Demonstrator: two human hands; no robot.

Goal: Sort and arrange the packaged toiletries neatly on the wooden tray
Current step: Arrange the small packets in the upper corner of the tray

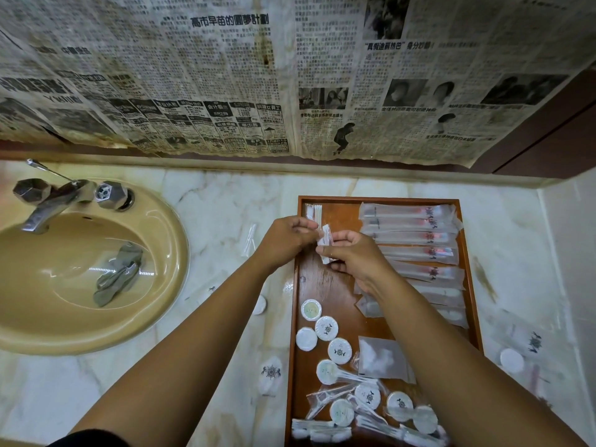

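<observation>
At the near end of the wooden tray (pixel 292 350), round soap packets (pixel 326 329) lie jumbled with slim clear packets (pixel 325 396); the tray sits on the marble counter (pixel 219 221). Above its middle the left hand (pixel 283 240) and right hand (pixel 354 256) meet, the fingers of both pinching a small bundle of white sachets (pixel 325 243); farther on, long packets (pixel 416 237) are stacked along the right side, and more sachets (pixel 312 211) lie in the far left corner. Left of the tray a sink (pixel 96 333) holds a grey cloth (pixel 119 272); newspaper (pixel 225 75) covers the wall behind.
</observation>
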